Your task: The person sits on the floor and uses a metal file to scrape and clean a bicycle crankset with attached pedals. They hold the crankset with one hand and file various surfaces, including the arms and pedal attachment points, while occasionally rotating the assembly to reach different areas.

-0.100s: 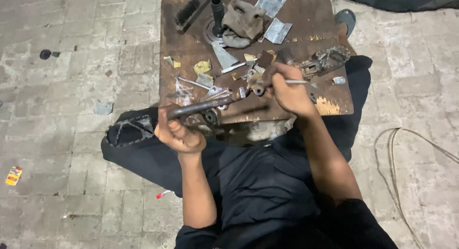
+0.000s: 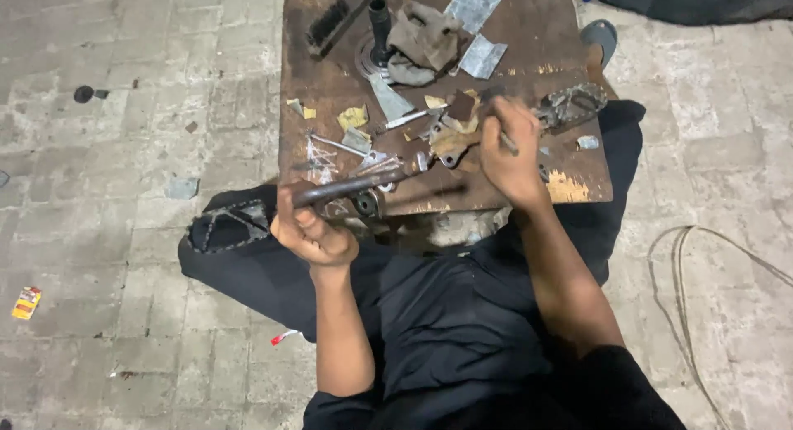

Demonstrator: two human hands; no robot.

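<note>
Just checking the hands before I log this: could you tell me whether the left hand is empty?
No, the left hand is closed around a dark metal bar that reaches onto the wooden board.

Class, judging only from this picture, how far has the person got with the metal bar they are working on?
Done: parts and metal scraps lie spread on the wooden board. In hand: the left hand grips the metal bar, its far end resting on the board; the right hand holds a thin tool near that end. Left: the other footrest lies untouched.

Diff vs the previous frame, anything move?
Nothing visibly changed. Left hand grips the metal bar, right hand grips a thin tool over the board, same as before.
</note>
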